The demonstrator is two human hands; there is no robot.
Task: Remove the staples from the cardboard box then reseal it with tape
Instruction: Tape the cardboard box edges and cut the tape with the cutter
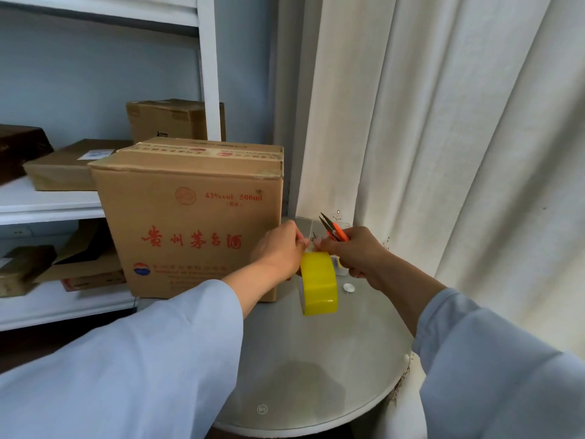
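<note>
We observe a brown cardboard box with red printed characters [190,223] standing upright at the far left of a round grey glass-topped table [316,375], its top flaps closed and already carrying a strip of printed tape along the seam. A roll of yellow packing tape [319,283] hangs in the air just right of the box's lower front corner, above the table top.

Left hand [278,251]: fingers curled, pinching what looks like the free end of the tape just above the roll. Right hand [351,251]: fingers clamped round a pair of orange-handled thread snips [334,229], blades slightly parted and pointing up and left. Fingertips of the two hands nearly meet over the roll. Both forearms wear loose pale-blue sleeves [190,327].

A small white round disc [349,287] lies on the table under the right wrist. White curtain [443,122] hangs at right; white shelving [47,204] at left holds further cardboard boxes.
</note>
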